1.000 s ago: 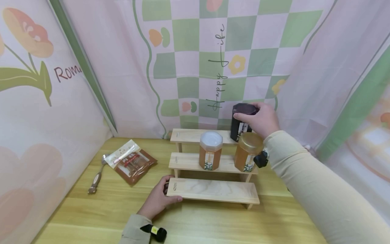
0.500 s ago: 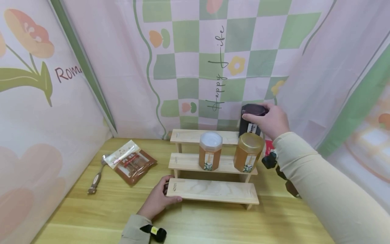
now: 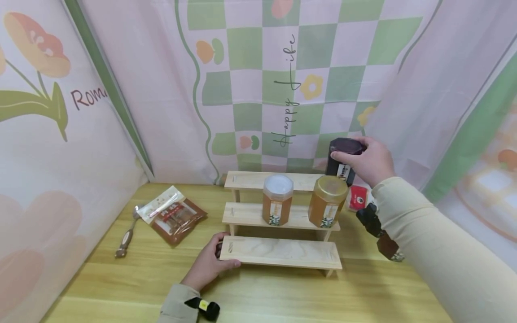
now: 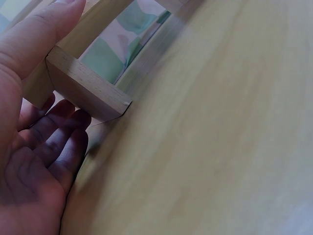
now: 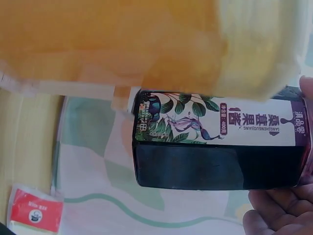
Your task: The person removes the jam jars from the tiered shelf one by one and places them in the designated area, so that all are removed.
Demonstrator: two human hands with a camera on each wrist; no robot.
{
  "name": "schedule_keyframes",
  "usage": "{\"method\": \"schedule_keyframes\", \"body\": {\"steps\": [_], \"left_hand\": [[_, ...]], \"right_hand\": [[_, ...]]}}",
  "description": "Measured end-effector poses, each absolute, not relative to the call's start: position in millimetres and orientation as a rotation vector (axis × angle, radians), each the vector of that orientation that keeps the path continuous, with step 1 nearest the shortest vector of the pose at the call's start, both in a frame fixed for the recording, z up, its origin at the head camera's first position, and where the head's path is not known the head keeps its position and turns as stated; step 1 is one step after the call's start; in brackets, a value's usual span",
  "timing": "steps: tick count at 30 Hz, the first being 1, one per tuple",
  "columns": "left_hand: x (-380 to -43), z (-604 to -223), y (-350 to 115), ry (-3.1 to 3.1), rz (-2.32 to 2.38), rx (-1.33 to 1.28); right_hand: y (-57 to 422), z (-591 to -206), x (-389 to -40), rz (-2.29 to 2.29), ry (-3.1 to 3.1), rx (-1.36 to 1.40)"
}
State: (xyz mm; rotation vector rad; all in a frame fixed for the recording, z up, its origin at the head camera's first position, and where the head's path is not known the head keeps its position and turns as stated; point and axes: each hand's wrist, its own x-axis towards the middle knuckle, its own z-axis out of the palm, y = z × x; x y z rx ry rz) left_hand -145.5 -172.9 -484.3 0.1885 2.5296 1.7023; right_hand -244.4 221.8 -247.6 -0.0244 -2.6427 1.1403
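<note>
My right hand [image 3: 373, 162] grips a dark jar of fruit jam [image 3: 336, 167] around its lid, at the right end of the top tier of a wooden three-tier display stand [image 3: 278, 251]. The jar is upright, and its illustrated label [image 5: 254, 120] shows in the right wrist view. Two honey-coloured jars stand on the middle tier: a white-lidded jar [image 3: 276, 206] near the centre and a gold-lidded jar [image 3: 323, 208] at the right, overlapping the dark jar's base. My left hand [image 3: 207, 264] holds the lowest tier's left end, thumb in front and fingers [image 4: 73, 152] curled by the leg.
A red packet [image 3: 357, 197] lies right of the stand. A brown jar [image 3: 387, 247] is partly hidden by my right forearm. At left lie a brown snack bag [image 3: 175, 217] and a spoon-like utensil [image 3: 128, 233]. A patterned curtain [image 3: 246, 94] hangs close behind the stand.
My right hand has moved the dark jar rightward along the top tier to its right end. The red packet and brown jar have come into view. My left hand has stayed put.
</note>
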Motion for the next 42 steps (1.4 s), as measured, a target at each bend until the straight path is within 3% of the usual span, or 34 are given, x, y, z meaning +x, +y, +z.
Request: {"method": "schedule_keyframes", "body": {"steps": [23,42], "left_hand": [[-146.1,-488.2,-175.8,2.535,1.721,0.205],[-145.6,-486.8,-173.4,2.516,1.722,0.201]], "right_hand": [[253.3,-254.7,-237.2,1.086,-2.646,-0.067],[268.3,-281.9,-234.2,1.047,-2.606,-0.082]]}}
